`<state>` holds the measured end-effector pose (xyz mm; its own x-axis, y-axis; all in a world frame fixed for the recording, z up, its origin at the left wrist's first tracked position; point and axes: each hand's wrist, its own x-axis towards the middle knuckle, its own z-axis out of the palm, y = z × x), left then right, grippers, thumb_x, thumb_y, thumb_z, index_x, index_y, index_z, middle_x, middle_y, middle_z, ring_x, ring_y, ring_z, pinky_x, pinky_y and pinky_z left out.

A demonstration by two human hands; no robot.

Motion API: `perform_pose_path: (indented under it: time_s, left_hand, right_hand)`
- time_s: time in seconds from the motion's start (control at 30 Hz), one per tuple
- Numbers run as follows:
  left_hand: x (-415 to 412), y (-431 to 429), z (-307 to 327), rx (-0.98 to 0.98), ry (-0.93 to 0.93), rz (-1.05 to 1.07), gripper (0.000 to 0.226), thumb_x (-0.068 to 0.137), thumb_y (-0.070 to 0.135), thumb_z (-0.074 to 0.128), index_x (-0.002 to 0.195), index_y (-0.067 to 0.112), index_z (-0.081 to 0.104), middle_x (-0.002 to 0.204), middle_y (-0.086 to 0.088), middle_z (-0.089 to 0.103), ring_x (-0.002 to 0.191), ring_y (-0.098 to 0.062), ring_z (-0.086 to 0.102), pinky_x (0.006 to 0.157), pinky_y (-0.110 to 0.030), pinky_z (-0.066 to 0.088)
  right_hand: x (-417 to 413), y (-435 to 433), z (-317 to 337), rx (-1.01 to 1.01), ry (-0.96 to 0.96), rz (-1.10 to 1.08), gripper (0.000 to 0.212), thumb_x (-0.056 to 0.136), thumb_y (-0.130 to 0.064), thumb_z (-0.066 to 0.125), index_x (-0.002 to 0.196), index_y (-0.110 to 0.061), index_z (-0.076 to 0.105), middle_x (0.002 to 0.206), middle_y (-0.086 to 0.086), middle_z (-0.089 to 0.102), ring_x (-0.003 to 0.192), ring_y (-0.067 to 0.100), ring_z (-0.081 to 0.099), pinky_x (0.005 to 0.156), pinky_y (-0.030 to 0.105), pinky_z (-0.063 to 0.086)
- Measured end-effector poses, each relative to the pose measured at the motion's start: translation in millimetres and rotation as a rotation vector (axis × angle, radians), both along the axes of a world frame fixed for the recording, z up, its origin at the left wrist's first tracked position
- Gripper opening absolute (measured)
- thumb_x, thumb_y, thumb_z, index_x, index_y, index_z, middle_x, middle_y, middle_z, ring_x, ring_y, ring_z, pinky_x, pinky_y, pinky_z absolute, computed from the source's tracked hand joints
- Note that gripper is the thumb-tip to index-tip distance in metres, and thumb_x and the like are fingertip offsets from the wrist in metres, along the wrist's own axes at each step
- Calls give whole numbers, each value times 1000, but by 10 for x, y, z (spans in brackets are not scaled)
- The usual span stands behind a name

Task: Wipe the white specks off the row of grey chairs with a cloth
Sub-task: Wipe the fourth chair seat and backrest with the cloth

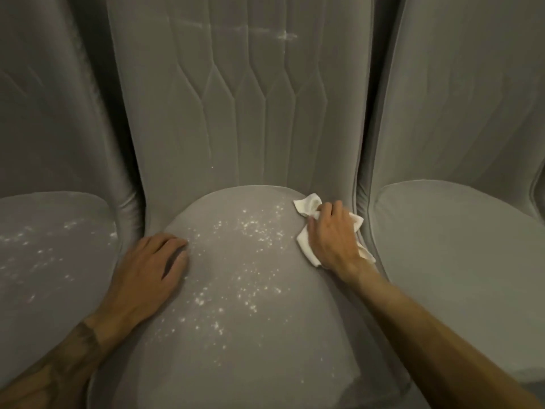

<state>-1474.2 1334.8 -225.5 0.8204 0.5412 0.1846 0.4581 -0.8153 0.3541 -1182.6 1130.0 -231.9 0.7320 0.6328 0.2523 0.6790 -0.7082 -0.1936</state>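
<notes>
Three grey velvet chairs stand side by side. The middle chair's seat [265,335] is scattered with white specks [250,261], and faint white smears mark the top of its backrest [283,35]. My right hand [330,237] grips a crumpled white cloth [306,205] and holds it against the seat's back right corner. My left hand [150,270] rests on the seat's left edge with its fingers loosely spread, holding nothing. The left chair's seat [59,290] also carries white specks [44,249]. On the right chair's seat [460,246] I see no specks.
Narrow dark gaps separate the chairs' backrests [361,178]. The tall quilted backrests fill the whole upper view. A darker patch shows at the lower right edge [528,376], past the right seat's front.
</notes>
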Motion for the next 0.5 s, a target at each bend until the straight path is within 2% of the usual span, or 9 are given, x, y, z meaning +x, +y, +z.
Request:
perform_pose_path:
  time_s: [0.03,0.1,0.17,0.23,0.3,0.43,0.5]
  left_hand:
    - [-14,62,-4,6,0,-29,54,102,46,35,125,12,70,123,-4,66,111,-24,59,101,-38,43]
    - [-61,175,-28,27,2,-90,54,104,46,33,127,14,69,124,-2,64,111,-20,57,100,-32,41]
    - [-127,280,-87,57,7,-142,53,105,45,32,129,14,68,126,-2,63,112,-18,56,100,-31,40]
    - [-176,339,-146,115,-5,-176,49,106,42,33,128,13,67,128,-4,63,112,-21,57,99,-36,43]
    - [-223,387,-204,184,-33,-174,44,106,37,37,126,12,66,127,-6,62,112,-26,58,99,-40,43]
    - [-302,519,-206,212,-79,-148,39,105,36,38,123,13,63,127,-5,60,112,-25,56,98,-36,38]
    - [-335,561,-220,222,-77,-152,36,105,36,37,121,15,62,126,-5,59,110,-26,57,96,-39,40]
  right_hand:
    - [-48,120,-11,-31,-25,-42,32,105,-27,30,113,-4,52,112,16,55,102,31,47,89,43,35]
    - [-205,302,-74,-57,-53,40,36,105,-28,24,114,-5,51,112,16,54,100,30,44,90,43,34]
    - [-351,329,-158,-13,-62,246,32,106,-27,29,111,-6,52,108,15,53,95,29,43,89,44,36]
    - [-389,225,-136,94,13,318,27,105,-29,40,107,-5,53,104,14,51,91,28,45,87,42,39]
    - [-287,145,-123,124,4,242,26,104,-29,43,110,-6,53,106,13,52,92,28,47,87,40,38]
    - [-70,235,-103,-87,-58,-79,32,104,-25,31,119,-4,50,119,17,54,105,33,46,90,42,33]
    - [-221,425,-73,-85,-61,-129,32,103,-20,31,119,1,50,118,22,54,107,36,46,89,45,32]
